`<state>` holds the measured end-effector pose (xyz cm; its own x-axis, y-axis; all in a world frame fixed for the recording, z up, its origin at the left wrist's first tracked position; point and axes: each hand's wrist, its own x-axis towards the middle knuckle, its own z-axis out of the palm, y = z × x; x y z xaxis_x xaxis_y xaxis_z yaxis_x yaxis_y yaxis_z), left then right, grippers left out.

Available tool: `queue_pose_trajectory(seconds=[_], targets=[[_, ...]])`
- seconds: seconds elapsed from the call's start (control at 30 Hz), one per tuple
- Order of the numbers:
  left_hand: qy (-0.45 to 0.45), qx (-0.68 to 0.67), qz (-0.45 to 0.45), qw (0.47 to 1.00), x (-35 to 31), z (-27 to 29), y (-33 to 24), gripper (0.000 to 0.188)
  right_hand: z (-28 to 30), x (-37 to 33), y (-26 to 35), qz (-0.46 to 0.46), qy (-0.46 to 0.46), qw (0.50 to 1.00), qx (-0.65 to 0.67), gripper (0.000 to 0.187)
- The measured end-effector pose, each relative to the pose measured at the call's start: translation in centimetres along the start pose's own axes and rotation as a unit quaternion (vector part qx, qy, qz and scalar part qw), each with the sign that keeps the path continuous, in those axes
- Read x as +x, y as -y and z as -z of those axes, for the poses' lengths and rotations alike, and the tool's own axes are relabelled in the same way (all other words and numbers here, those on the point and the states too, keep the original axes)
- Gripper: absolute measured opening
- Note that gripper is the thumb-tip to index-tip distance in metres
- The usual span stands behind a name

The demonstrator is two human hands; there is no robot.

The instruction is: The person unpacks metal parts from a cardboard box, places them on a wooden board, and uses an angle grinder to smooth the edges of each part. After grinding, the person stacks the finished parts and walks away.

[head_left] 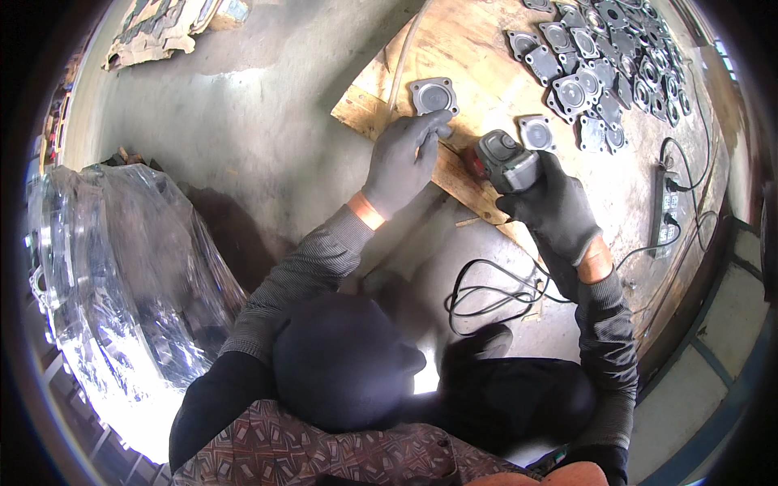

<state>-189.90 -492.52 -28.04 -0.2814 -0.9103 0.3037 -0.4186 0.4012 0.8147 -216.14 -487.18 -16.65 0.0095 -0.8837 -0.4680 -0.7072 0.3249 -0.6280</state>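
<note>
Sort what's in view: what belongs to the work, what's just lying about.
Apparently in the work:
power tool, in the right hand
metal plate near the left hand
similar plates on the table

Seemingly lying about:
clear plastic sheeting
torn cardboard
looped black cable

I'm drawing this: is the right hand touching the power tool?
Touching: the head view shows the gloved right hand gripping the power tool, no gap between them.

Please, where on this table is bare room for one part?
Bare wood shows between the left loose plate and the pile of plates, and between that pile and the power strip. Crowded: far right, under the pile; near edge, around left hand and power tool.
</note>
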Motion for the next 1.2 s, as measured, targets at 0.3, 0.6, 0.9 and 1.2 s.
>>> queue_pose_trajectory(seconds=[0.3, 0.6, 0.9, 1.2], targets=[[0.179, 0.103, -0.159, 0.965, 8.1, -3.6, -0.9, 0.037, 3.4, -6.5, -5.8, -0.057, -0.09, 0.945, 0.308, 0.057], [0.382, 0.3, -0.351, 0.801, 14.8, -13.6, -2.8, 0.059, 5.8, -11.2, -13.4, -0.062, -0.146, 0.936, 0.314, 0.061], [0.347, 0.256, -0.321, 0.844, 11.7, -11.7, -0.8, 0.061, 5.3, -11.4, -14.6, -0.054, -0.146, 0.942, 0.298, 0.059], [0.381, 0.276, -0.157, 0.868, 7.7, -3.3, -2.6, 0.07, 4.1, -11.2, -14.4, -0.037, -0.13, 0.919, 0.371, 0.061]])
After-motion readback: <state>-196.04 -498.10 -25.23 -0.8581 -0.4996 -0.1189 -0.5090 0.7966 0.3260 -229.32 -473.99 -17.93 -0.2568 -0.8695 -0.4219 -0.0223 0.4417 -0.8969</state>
